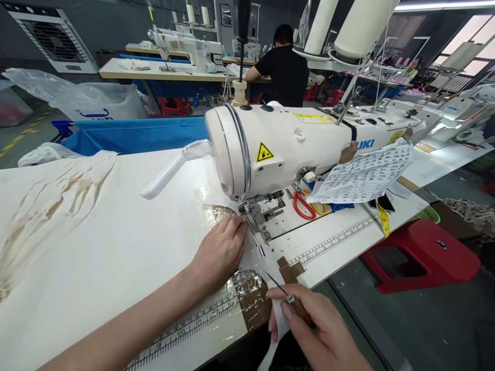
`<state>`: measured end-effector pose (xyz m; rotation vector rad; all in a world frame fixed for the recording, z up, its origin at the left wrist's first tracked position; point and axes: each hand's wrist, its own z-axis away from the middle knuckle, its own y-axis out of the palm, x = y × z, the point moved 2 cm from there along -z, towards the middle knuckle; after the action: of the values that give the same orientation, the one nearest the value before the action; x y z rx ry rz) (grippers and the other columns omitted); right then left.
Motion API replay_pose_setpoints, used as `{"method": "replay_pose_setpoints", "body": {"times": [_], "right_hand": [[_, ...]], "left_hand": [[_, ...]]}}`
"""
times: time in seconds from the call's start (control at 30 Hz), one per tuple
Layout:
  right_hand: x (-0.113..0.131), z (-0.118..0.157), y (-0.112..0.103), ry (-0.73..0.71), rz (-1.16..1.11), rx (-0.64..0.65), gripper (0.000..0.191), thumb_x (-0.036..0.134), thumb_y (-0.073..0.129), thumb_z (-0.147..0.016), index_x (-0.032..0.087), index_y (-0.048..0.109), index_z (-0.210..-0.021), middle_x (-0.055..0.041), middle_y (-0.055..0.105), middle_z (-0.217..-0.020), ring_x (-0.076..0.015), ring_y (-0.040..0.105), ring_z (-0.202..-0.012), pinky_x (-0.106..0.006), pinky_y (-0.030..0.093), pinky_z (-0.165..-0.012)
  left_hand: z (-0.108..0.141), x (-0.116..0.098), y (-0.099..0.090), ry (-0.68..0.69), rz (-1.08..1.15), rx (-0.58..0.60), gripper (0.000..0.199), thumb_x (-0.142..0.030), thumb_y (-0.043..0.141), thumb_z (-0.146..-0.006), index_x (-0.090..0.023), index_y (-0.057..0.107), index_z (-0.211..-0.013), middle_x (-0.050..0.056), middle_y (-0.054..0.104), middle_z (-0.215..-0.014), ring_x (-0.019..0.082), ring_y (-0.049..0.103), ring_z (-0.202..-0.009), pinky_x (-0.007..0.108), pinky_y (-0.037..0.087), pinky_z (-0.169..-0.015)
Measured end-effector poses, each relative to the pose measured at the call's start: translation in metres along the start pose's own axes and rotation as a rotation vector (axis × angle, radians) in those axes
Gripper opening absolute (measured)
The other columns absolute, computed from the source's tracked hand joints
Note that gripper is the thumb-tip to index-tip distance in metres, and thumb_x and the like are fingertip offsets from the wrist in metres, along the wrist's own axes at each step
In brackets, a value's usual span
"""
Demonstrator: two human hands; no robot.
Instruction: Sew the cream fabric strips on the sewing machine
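My left hand [222,250] lies with bent, closed fingers beside the needle area of a white sewing machine [278,147]. Its fingertips are partly hidden, and I cannot make out what they grip. White fabric [218,191] shows just behind them. My right hand [317,324], at the table's front edge, is closed around an awl [300,309] with a wooden handle; its thin metal tip points up and left. A white fabric strip [279,315] passes by the right fingers, hanging below the edge and running up toward the machine. Clear plastic film and tape [247,281] cover the table between both hands.
Red-handled scissors [303,206] lie by the machine bed. A handwritten sheet [363,175] hangs on the machine, near a yellow tape measure [382,219]. Crumpled cream fabric [58,201] lies at left. A red stool [425,255] stands at right; a person [286,69] sits ahead.
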<state>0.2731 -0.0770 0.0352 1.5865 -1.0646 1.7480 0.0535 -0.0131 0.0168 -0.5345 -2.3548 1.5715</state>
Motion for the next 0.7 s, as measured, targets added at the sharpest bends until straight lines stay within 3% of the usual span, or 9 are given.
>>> {"method": "replay_pose_setpoints", "body": {"times": [0.13,0.27,0.43,0.6,0.7], "right_hand": [[0.024,-0.004,-0.002,-0.217,0.278,-0.065,0.027,0.034,0.045,-0.105,0.031,0.060,-0.127,-0.0045,0.072,-0.093,-0.0167,0.067,-0.069,-0.025,0.053,-0.061],[0.038,-0.012,0.003,-0.385,0.360,-0.052,0.027,0.033,0.041,-0.105,0.032,0.056,-0.127,-0.0015,0.073,-0.089,-0.0154,0.065,-0.064,-0.024,0.053,-0.061],[0.018,-0.018,0.002,-0.308,0.473,-0.031,0.032,0.017,0.040,-0.101,0.022,0.051,-0.130,-0.0061,0.073,-0.111,-0.0200,0.070,-0.096,-0.029,0.055,-0.082],[-0.007,-0.040,-0.002,-0.126,0.675,-0.153,0.035,0.023,0.036,-0.104,0.013,0.046,-0.135,-0.0100,0.073,-0.101,-0.0241,0.070,-0.076,-0.034,0.052,-0.064],[-0.013,-0.057,0.001,-0.142,0.739,-0.186,0.037,0.021,0.037,-0.103,0.012,0.045,-0.138,-0.0106,0.072,-0.102,-0.0239,0.069,-0.076,-0.033,0.048,-0.062]], "left_hand": [[-0.009,0.010,0.004,0.054,-0.130,0.025,0.032,0.001,0.034,-0.091,-0.004,0.061,-0.108,0.015,0.060,-0.098,0.025,0.055,-0.087,0.034,0.057,-0.071],[-0.014,0.018,0.004,0.104,-0.192,0.007,0.027,-0.003,0.037,-0.095,-0.011,0.062,-0.089,0.011,0.061,-0.086,0.023,0.055,-0.077,0.031,0.053,-0.060],[-0.007,0.033,0.004,0.065,0.002,-0.181,0.021,-0.017,0.041,-0.101,-0.016,0.061,-0.095,0.007,0.067,-0.096,0.020,0.063,-0.085,0.027,0.053,-0.061],[-0.005,0.047,0.006,-0.018,0.298,-0.184,0.021,-0.027,0.047,-0.100,-0.019,0.064,-0.090,0.004,0.068,-0.096,0.016,0.066,-0.087,0.025,0.053,-0.067],[-0.006,0.051,0.004,-0.028,0.405,-0.178,0.021,-0.029,0.050,-0.098,-0.021,0.067,-0.089,0.004,0.069,-0.092,0.016,0.066,-0.085,0.025,0.053,-0.069]]}}
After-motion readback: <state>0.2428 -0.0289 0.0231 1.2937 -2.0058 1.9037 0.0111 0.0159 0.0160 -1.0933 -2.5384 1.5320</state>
